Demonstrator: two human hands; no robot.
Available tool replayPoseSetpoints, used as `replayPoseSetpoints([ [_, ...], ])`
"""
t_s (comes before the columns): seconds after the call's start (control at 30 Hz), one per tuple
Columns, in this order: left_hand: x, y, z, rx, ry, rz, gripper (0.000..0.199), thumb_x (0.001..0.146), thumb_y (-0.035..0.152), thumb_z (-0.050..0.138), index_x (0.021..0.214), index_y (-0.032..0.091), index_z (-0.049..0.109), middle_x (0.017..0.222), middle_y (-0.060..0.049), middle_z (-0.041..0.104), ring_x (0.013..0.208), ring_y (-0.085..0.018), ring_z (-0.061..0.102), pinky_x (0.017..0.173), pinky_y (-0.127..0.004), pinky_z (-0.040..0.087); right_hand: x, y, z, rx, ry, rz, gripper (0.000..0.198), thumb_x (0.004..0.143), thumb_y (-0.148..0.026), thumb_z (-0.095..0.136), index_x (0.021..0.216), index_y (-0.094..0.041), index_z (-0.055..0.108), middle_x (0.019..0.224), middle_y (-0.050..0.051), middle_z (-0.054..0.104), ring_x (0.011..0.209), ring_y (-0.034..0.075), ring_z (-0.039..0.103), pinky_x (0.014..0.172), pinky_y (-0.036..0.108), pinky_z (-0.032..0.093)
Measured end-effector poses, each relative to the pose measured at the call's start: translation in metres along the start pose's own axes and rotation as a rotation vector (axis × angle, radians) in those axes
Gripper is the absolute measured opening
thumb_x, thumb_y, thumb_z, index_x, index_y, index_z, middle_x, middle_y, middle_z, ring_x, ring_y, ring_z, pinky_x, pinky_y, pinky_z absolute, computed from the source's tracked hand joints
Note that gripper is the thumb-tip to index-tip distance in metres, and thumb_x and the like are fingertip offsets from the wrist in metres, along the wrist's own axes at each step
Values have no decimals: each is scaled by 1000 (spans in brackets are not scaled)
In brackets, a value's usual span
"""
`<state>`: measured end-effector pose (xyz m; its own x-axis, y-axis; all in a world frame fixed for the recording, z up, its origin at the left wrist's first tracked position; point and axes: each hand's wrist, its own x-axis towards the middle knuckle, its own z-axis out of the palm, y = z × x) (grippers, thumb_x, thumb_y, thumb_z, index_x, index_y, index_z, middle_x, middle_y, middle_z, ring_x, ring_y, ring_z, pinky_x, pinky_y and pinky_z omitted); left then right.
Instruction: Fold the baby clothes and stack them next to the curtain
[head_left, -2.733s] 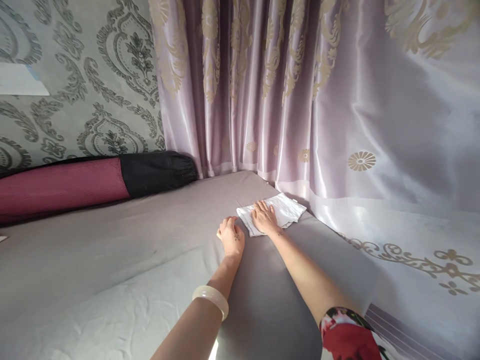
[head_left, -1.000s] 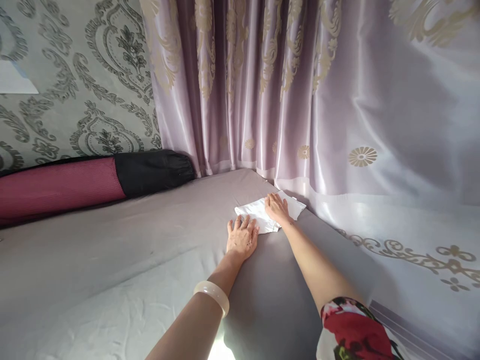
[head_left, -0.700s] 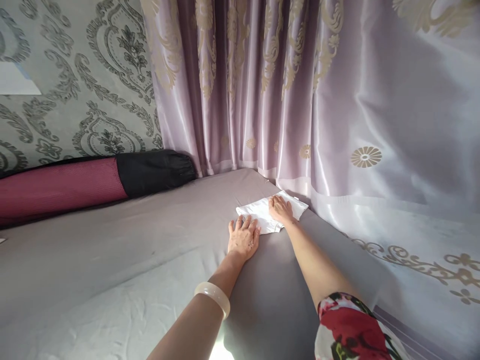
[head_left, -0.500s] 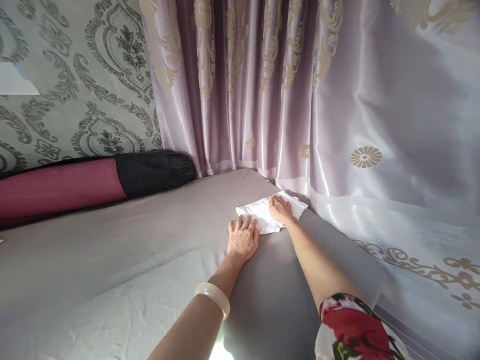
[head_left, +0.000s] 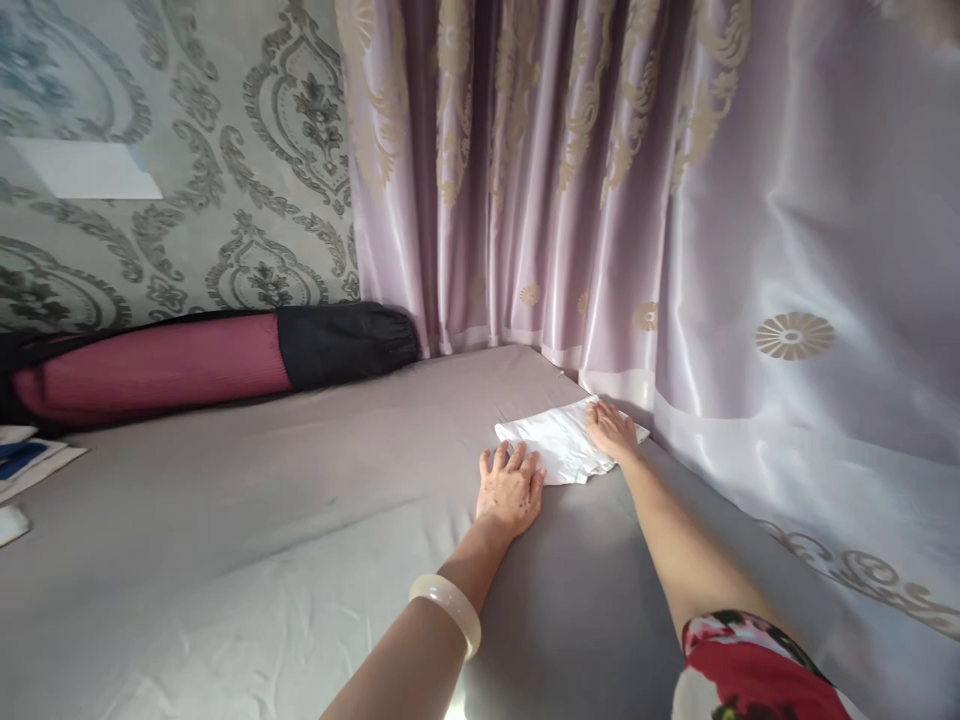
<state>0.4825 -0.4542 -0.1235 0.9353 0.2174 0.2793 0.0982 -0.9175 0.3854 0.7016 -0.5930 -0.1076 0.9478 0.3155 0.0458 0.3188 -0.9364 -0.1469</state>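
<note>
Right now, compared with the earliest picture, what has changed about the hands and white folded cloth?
The bare left hand, loosely curled beside the white folded cloth before, now lies spread at its near left edge. The right hand moved from the cloth's left part to its right part. The cloth stays on the grey fabric sheet.

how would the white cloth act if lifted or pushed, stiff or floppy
The white cloth is probably floppy: its creased surface suggests it would sag when lifted. It looks thin, so it is likely light. Lying flat on the grey sheet, it would more likely slide or bunch than roll.
</note>
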Motion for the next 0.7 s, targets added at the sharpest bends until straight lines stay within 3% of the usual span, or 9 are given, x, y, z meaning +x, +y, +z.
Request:
replayPoseSetpoints([
  [0.17,0,1,-2,-80,86,-45,41,99,38,30,126,24,58,142,-6,53,134,-30,38,110,-58,28,-17,-27,4,-15,92,-27,57,100,-35,12,150,-20,35,156,10,33,145,24,25,117,52,17],
  [0.37,12,-8,-9,-365,177,-346,35,95,23,35,120,21,59,125,-10,62,119,-23,52,106,-43,36,-62,-76,21,-102,89,-300,57,99,-35,14,147,-16,39,157,10,32,145,26,24,114,55,22],
  [0.47,16,-17,-12,-509,212,-397,35,90,16,39,118,21,59,122,-10,63,115,-21,55,102,-37,42,-74,-85,27,-129,95,-331,56,99,-35,15,147,-18,40,156,9,34,145,26,26,115,54,20],
  [0.57,10,-29,-13,-530,177,-348,33,87,11,40,109,18,64,116,-11,63,106,-20,60,95,-32,48,-74,-84,27,-132,102,-314,56,98,-34,17,147,-20,40,156,7,35,144,24,27,116,52,19],
  [0.7,-18,-52,-22,-299,26,-14,29,86,13,45,106,14,67,120,-14,61,111,-23,58,101,-33,45,-69,-86,22,-117,86,-286,55,97,-32,21,146,-19,43,155,8,37,143,25,30,116,52,21],
])
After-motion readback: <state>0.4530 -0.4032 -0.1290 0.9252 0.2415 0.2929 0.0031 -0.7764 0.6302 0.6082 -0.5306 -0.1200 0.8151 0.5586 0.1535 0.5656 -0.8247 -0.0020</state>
